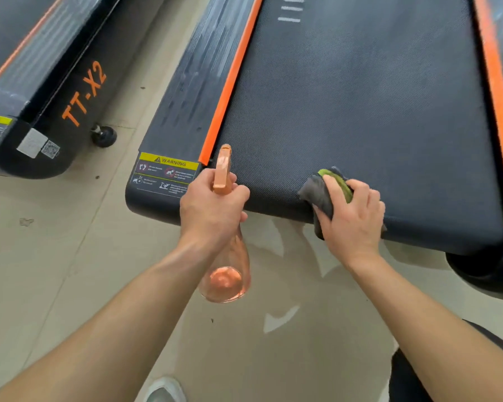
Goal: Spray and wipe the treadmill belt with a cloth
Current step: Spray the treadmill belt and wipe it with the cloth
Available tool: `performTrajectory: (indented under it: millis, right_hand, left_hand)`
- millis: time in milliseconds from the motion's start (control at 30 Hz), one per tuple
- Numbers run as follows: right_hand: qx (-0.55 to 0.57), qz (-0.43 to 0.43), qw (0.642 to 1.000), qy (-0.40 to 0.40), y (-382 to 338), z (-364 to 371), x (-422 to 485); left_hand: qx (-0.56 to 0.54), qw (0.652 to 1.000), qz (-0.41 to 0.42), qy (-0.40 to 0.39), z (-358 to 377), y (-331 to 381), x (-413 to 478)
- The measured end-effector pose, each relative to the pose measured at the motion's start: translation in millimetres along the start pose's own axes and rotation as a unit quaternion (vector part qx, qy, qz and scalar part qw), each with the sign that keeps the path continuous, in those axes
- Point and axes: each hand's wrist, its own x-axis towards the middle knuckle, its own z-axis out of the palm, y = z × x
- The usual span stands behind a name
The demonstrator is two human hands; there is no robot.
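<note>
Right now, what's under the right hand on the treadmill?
A grey-and-green cloth, held against the near edge of the belt. The right hand covers much of it; the belt beneath is hidden.

"TT-X2" on neighbouring treadmill point(70, 91), "WARNING" on yellow sticker point(169, 163)

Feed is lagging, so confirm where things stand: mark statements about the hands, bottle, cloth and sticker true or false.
1. The left hand grips the spray bottle. True.
2. The bottle's body hangs over the floor. True.
3. The cloth lies on the floor. False: the right hand holds it on the belt at its near edge.
4. The warning sticker is right of the belt. False: it is on the left side rail.
</note>
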Motion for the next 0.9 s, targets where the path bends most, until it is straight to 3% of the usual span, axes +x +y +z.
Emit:
performTrajectory:
  millis: [67,200,300,433,567,700,800,900]
  right_hand:
    - [0.013,0.014,1.0,-0.023,-37.8,4.7,24.2]
    - [0.077,-0.075,0.986,-0.13,-132.4,14.6,77.8]
    - [0.091,-0.1,0.973,-0.187,-150.0,20.3,88.1]
    - [0.08,-0.07,0.985,-0.138,-81.5,5.1,65.1]
    - [0.011,0.073,0.991,-0.109,41.6,-27.0,49.1]
    - [-0.082,0.218,0.969,-0.08,150.6,-66.8,16.7]
    - [-0.094,0.27,0.955,-0.074,144.7,-66.2,5.3]
    - [-0.046,0.273,0.959,-0.057,94.3,-47.0,12.9]
  left_hand:
    - [-0.01,1.0,0.0,0.006,-3.1,3.2,1.7]
    - [-0.02,1.0,0.009,0.019,-1.1,8.7,4.1]
    - [0.001,0.999,0.026,0.024,9.3,14.5,4.6]
    - [0.026,0.999,0.04,-0.003,30.4,19.0,-1.2]
    - [0.055,0.995,0.053,-0.058,59.2,21.0,-14.4]
    - [0.074,0.988,0.07,-0.117,92.1,26.0,-26.7]
    - [0.068,0.982,0.087,-0.151,109.7,33.5,-34.5]
    - [0.047,0.98,0.113,-0.156,111.9,45.2,-34.5]
